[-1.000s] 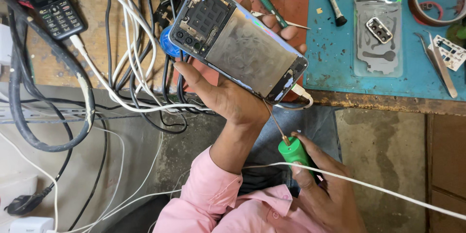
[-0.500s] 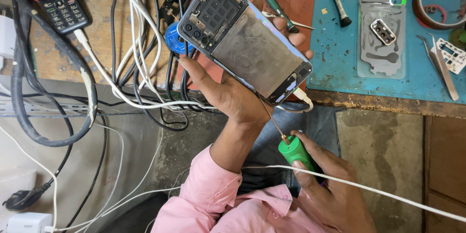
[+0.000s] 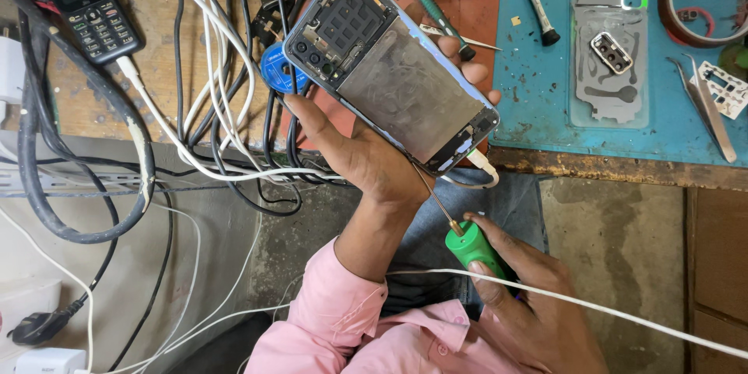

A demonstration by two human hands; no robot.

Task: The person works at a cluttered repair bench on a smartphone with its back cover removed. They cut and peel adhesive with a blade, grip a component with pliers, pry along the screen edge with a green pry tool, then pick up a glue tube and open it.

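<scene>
The left hand [image 3: 366,160] grips an opened grey smartphone with its back cover off [image 3: 393,70] above the cluttered bench [image 3: 545,101] — the right hand [image 3: 530,304] clenches a green-handled screwdriver [image 3: 467,245], tip at the phone's lower edge.

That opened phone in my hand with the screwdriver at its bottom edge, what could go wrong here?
The screwdriver tip, angled at the phone's lower corner, might slip into the left hand holding it. A white cable is plugged in there, so the tip might nick it. The phone is held over the table edge and might drop.
</scene>
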